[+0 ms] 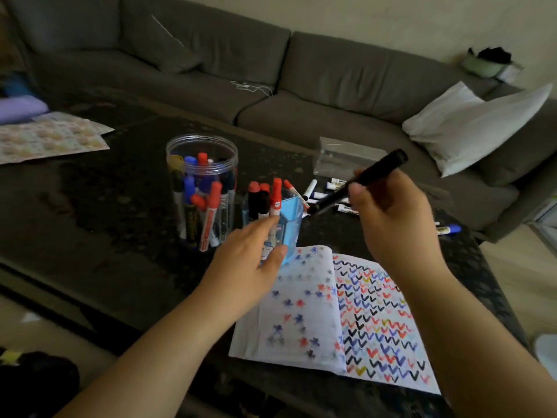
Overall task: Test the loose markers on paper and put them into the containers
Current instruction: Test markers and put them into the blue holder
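Right hand: your right hand (391, 215) was clenched around a black marker (361, 181), lifted above the table just right of the blue container; the marker slanted, its lower end pointing toward the container and its upper end up and to the right.
Left hand: your left hand (250, 260) was released, fingers spread, reaching at the near side of the blue container (286, 224); the fingertips (272, 220) lay against a red-capped marker (275, 197) standing in it, though a real grip could not be told.
Blue container: it stood on the dark table (90, 200), touching the far edge of the open notebook, with several red-capped markers upright inside.
Clear jar: the round clear jar (202, 188) stood just left of the blue container, packed with blue, red and black markers.
Notebook: the open notebook (346, 315) lay in front of the blue container; its right page was covered with coloured check marks, its left page with blue and red blots.
Loose markers: loose markers (319, 194) lay scattered on the table behind and right of the blue container, and one blue-capped marker (449, 229) lay farther right.
Clear box: a clear plastic box (346, 159) sat beyond the loose markers, well behind the blue container.
Sofa: a grey sofa (301, 79) ran behind the table, with a white pillow (470, 125) on it far right of the blue container.
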